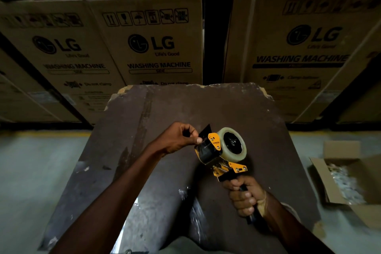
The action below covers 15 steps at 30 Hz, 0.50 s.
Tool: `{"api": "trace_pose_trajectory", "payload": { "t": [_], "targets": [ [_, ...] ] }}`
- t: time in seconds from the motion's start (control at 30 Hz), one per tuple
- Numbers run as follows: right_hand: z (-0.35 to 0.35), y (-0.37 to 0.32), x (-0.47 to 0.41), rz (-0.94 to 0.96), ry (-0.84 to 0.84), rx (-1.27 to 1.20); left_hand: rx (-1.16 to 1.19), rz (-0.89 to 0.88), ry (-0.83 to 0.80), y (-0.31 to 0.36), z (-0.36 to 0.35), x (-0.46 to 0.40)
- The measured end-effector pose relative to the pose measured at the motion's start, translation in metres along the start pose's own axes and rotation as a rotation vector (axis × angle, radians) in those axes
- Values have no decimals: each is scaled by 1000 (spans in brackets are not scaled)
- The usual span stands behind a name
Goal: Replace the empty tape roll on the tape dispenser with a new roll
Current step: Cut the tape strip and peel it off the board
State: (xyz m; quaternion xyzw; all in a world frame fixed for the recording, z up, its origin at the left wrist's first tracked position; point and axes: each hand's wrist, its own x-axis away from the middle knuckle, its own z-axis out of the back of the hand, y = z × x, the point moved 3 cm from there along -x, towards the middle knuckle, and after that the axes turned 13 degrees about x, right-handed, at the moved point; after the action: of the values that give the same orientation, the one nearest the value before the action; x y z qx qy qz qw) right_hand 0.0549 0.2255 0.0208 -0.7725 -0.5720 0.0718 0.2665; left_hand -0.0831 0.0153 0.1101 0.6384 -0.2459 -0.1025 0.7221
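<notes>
An orange and black tape dispenser [218, 156] is held upright above a dark brown board [144, 130]. A full roll of clear tape [243, 148] sits on its hub. My right hand [245, 196] is wrapped around the black handle at the bottom. My left hand [179, 138] is at the dispenser's front end, thumb and fingers pinched at the black flap there, seemingly on the tape's loose end. I cannot make out the tape end itself in the dim light.
Large cardboard washing-machine boxes [152, 43] are stacked close behind the board. An open small carton [350, 173] with pale contents stands on the grey floor at right. Crumpled clear plastic [193, 208] lies on the board near me.
</notes>
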Motion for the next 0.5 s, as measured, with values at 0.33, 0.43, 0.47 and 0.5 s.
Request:
{"api": "trace_pose_trajectory", "payload": {
  "t": [0.33, 0.43, 0.47, 0.5],
  "targets": [
    [8, 4, 3, -10, 26, 5, -199, -2, -26, 1, -7, 5],
    [10, 6, 5, 1, 32, 14, -245, 3, -79, -2, -11, 10],
    [10, 6, 6, 8, 30, 19, -235, 1, -88, -4, -13, 11],
    [10, 7, 6, 15, 29, 19, -210, -3, -90, -7, -14, 12]
  ]
}}
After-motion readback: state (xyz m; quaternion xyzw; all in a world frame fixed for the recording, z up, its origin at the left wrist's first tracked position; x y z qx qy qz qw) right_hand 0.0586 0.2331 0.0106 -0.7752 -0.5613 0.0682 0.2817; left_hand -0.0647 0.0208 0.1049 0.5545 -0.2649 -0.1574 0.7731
